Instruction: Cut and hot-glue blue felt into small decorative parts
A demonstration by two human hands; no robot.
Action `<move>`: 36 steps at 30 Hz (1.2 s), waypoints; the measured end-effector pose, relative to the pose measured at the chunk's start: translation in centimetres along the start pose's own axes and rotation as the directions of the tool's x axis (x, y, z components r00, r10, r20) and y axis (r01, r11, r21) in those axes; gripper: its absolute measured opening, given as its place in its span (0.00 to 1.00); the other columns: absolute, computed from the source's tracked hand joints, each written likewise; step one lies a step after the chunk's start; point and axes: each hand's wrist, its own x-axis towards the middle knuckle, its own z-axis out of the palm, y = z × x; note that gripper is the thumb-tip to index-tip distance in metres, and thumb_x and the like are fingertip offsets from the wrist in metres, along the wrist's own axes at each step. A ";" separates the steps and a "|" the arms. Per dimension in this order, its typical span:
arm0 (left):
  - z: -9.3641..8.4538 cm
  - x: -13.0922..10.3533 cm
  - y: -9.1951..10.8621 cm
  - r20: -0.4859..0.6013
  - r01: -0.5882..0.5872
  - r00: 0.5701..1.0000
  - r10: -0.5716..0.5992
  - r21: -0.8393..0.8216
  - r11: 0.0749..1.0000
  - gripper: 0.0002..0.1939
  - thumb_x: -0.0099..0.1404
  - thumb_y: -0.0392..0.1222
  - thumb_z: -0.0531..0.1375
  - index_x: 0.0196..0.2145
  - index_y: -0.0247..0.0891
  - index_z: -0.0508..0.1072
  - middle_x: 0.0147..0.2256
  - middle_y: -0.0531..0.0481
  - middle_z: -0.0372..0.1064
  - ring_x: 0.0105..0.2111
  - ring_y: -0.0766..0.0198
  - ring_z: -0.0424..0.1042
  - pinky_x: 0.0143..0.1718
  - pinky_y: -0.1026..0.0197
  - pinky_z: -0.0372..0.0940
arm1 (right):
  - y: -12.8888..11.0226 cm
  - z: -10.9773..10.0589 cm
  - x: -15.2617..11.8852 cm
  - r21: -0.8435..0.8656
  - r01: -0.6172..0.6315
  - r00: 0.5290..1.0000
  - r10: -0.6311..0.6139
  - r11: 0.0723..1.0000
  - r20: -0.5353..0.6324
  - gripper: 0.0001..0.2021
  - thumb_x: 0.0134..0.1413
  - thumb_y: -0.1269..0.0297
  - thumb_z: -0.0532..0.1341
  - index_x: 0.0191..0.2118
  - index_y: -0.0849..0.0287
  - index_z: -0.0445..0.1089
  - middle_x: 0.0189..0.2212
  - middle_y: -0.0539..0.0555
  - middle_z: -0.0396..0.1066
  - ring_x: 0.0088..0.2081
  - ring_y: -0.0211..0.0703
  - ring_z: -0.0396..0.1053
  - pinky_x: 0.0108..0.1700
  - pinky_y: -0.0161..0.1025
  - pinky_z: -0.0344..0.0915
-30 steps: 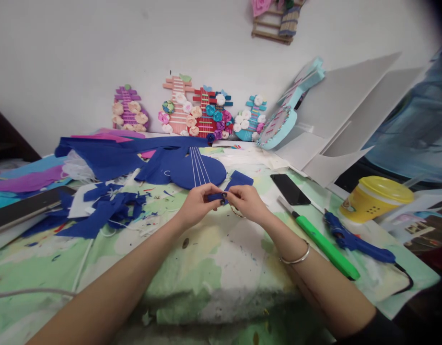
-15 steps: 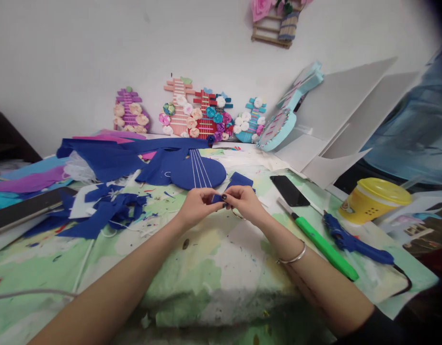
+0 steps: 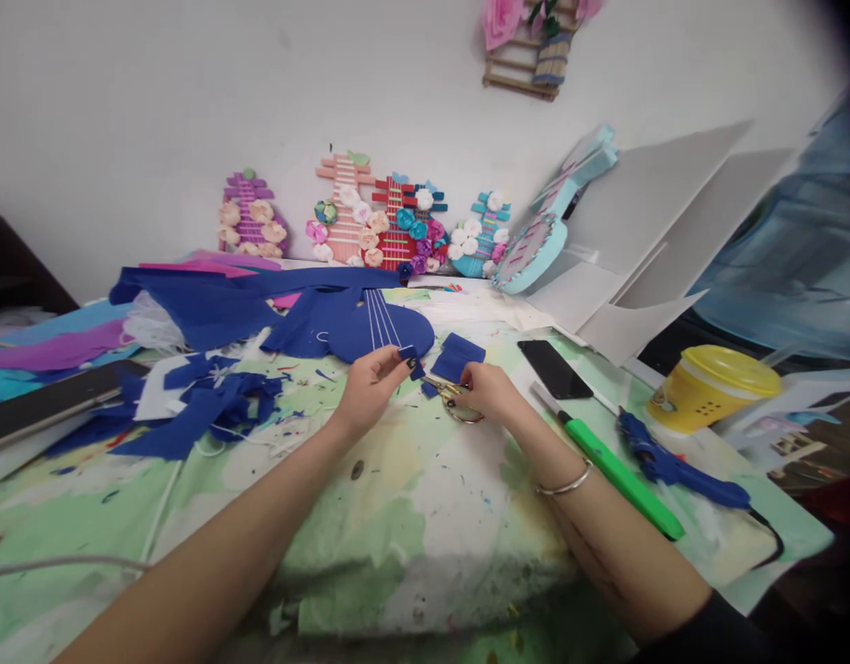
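My left hand (image 3: 371,387) pinches a small dark blue piece (image 3: 409,354), paper or thin cloth, between thumb and fingers. Gold-coloured scissors (image 3: 465,417) lie on the table, with the fingers of my right hand (image 3: 486,391) closed on their handles. Just beyond the scissors rest folded blue pieces (image 3: 459,350), and a smaller blue scrap (image 3: 430,390) lies by the blades. Behind my left hand is a flat blue guitar shape (image 3: 352,334) with white strings across it.
To the right are a black phone (image 3: 555,369), a green utility knife (image 3: 622,475), a blue glue gun (image 3: 680,470) and a yellow tub (image 3: 715,392). Blue scraps (image 3: 210,406) cover the left side. Several flowered guitar crafts (image 3: 342,207) lean against the wall.
My hands have come apart. The left keeps the small blue piece and has shifted slightly left; the right has moved right and down onto the scissors.
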 end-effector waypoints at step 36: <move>-0.1 0.2 0.2 0.054 -0.040 0.998 0.042 -0.028 0.999 0.07 0.63 0.43 0.56 0.34 0.36 0.69 0.26 0.51 0.67 0.28 0.65 0.67 0.34 0.61 0.64 | -2.1 -1.1 -2.2 0.205 0.425 0.895 -0.376 0.881 -0.240 0.20 0.39 0.45 0.67 0.27 0.58 0.66 0.16 0.43 0.55 0.21 0.33 0.52 0.24 0.32 0.47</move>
